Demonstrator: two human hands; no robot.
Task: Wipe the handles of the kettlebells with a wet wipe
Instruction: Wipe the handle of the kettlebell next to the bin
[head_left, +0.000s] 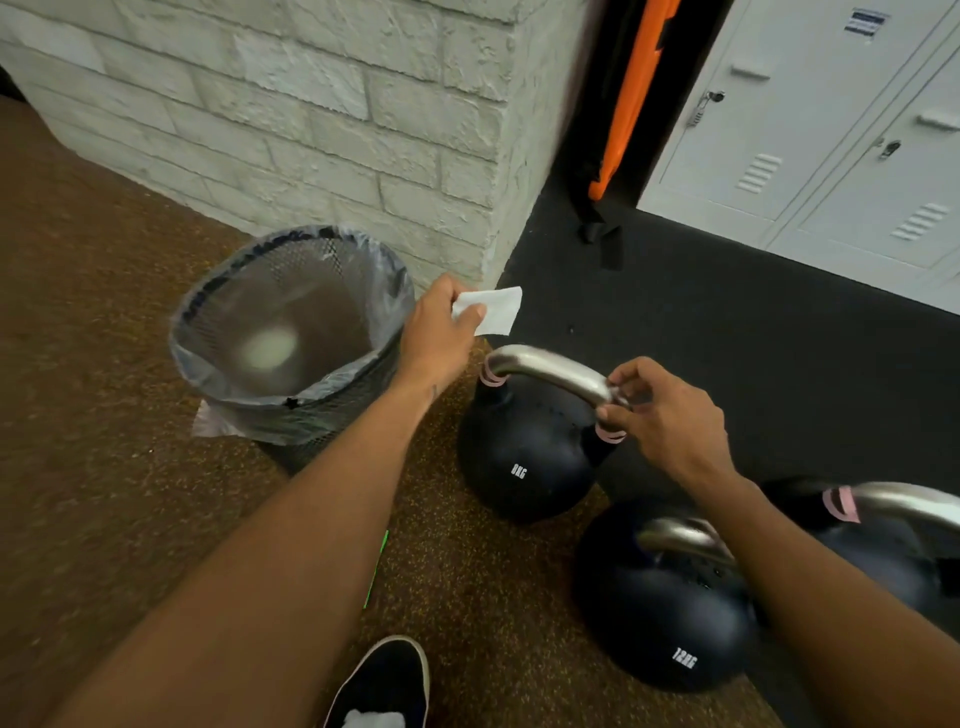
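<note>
My left hand (439, 332) pinches a white wet wipe (493, 310) in the air, between the bin and the 8 kg kettlebell (524, 457). That black kettlebell stands on the floor, and its steel handle (545, 370) arches over it. My right hand (662, 418) grips the right end of this handle with thumb and fingers. A 12 kg kettlebell (660, 623) sits nearer me at the lower right, partly hidden by my right forearm. A third kettlebell (893, 551) shows at the right edge.
A mesh waste bin (291, 332) with a plastic liner stands to the left of the kettlebells, with something white at its bottom. A white brick wall (311, 114) rises behind it. Grey lockers (831, 130) stand at the back right. My dark shoe (384, 680) is at the bottom.
</note>
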